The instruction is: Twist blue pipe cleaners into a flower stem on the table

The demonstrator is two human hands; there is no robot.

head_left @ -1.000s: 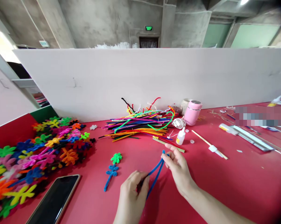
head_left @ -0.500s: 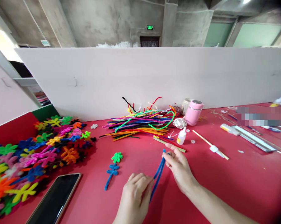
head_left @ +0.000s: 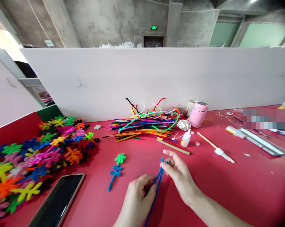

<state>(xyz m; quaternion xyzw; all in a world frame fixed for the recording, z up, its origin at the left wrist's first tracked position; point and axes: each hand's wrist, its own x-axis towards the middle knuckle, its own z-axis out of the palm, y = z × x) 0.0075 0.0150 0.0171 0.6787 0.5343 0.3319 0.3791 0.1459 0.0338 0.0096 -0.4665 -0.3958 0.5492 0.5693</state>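
A blue pipe cleaner [head_left: 157, 180], folded into a narrow doubled strand, runs between both hands over the red table [head_left: 227, 189]. My right hand [head_left: 177, 173] pinches its folded upper end with fingertips together. Lower down, my left hand [head_left: 139, 198] closes thumb and fingers around the same strand. A finished blue pipe-cleaner flower with a stem [head_left: 115, 175] and a small green flower [head_left: 120, 158] lie just left of my hands.
A heap of coloured pipe-cleaner flowers [head_left: 33, 157] fills the left. A phone [head_left: 58, 201] lies front left. A bundle of straight pipe cleaners [head_left: 144, 126], a glue bottle [head_left: 186, 138], a pink cup [head_left: 198, 114], a wooden stick [head_left: 213, 145] and a white partition [head_left: 156, 78] stand behind.
Both hands have drawn closer together and slightly nearer me, shortening and narrowing the blue loop between them. The view has shifted slightly.
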